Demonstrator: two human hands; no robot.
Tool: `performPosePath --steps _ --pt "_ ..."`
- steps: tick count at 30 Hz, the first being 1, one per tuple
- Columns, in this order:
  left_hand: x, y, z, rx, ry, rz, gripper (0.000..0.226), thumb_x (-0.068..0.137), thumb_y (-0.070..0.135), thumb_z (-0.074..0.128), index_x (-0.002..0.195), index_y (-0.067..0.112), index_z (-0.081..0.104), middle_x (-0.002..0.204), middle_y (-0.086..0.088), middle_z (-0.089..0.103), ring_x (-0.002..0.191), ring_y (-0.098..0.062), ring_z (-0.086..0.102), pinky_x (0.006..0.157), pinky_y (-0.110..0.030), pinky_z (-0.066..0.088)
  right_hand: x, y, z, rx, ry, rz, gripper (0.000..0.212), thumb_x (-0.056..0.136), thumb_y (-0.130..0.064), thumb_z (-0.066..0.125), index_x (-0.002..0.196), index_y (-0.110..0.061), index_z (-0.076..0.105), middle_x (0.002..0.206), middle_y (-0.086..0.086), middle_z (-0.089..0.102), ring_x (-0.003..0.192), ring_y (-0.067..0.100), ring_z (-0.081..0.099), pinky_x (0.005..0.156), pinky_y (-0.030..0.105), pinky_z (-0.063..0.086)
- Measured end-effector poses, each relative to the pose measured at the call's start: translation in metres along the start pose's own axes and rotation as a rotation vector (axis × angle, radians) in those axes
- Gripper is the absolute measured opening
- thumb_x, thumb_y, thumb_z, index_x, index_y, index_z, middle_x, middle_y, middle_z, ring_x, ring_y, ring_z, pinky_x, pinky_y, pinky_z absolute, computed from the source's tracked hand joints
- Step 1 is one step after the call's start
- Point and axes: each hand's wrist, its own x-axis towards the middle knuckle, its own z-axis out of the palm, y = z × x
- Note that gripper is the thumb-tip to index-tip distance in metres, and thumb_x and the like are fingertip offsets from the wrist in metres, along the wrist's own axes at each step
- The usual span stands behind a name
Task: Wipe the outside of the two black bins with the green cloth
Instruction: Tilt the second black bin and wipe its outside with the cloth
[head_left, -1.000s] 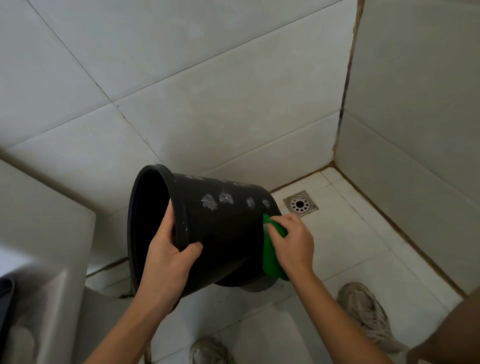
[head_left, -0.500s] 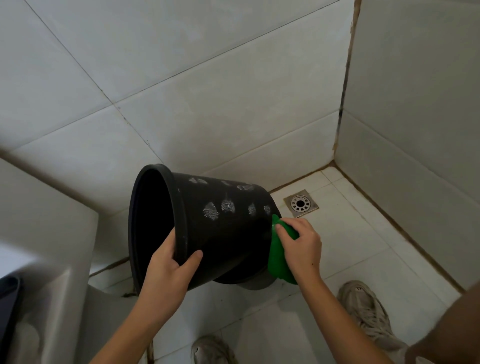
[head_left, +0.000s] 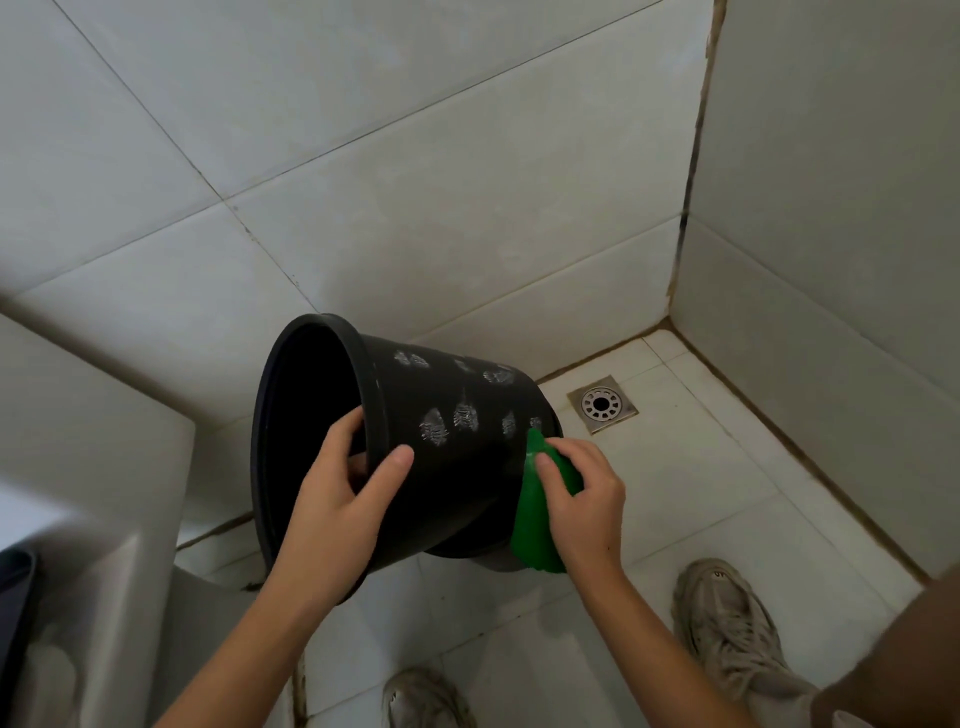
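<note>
Bin (head_left: 457, 467) of black plastic was held on its side above the tiled floor (head_left: 701, 493), its open mouth turned to the left and toward the camera, its base pointing right toward the wall corner. Pale, smudged patches marked the upper part of its outer wall. The left hand (head_left: 337, 514) gripped the rim: the thumb lay on the outer wall, while the fingers curled over the edge into the mouth. The right hand (head_left: 582, 499) pressed the green cloth (head_left: 535, 514) against the lower part of the wall next to the base, its fingers bent over the cloth; the cloth hung down past the base edge. A square metal floor drain (head_left: 602, 404) lay just beyond the base, near the corner where two tiled walls met. Two worn, light-coloured sneakers (head_left: 727, 629) stood on the floor at the lower edge. A white fixture (head_left: 78, 493) filled the lower left. Only one bin could be seen.
</note>
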Motion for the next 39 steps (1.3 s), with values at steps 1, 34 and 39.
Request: performPosePath --steps 1,34,39 --pt "0.004 0.005 0.0 -0.02 0.007 -0.011 0.035 0.094 0.02 0.056 0.124 0.035 0.048 0.102 0.015 0.067 0.089 0.008 0.065 0.064 -0.008 0.051 -0.005 -0.003 0.005 0.028 -0.013 -0.035 0.017 0.089 -0.016 0.063 0.103 -0.009 0.069 0.095 -0.007 0.062 0.093 -0.006 0.058 0.079 0.004 0.044" --pt "0.038 0.037 0.005 -0.362 0.025 -0.385 0.018 0.098 0.025 0.053 0.109 0.021 0.068 0.099 0.0 0.076 0.095 -0.024 0.071 0.086 -0.043 0.055 -0.024 0.015 0.038 -0.124 0.008 -0.253 0.045 0.096 -0.036 0.043 0.14 -0.026 0.041 0.14 -0.006 0.048 0.127 0.008 0.043 0.099 0.027 0.042" --pt "0.039 0.038 0.005 -0.344 0.029 -0.385 0.02 0.098 0.026 0.053 0.11 0.02 0.068 0.102 -0.001 0.075 0.097 -0.024 0.07 0.089 -0.045 0.054 -0.021 0.013 0.042 -0.121 -0.115 -0.203 0.053 0.092 -0.06 0.042 0.141 -0.041 0.033 0.151 -0.001 0.031 0.137 0.013 0.031 0.104 0.034 0.038"
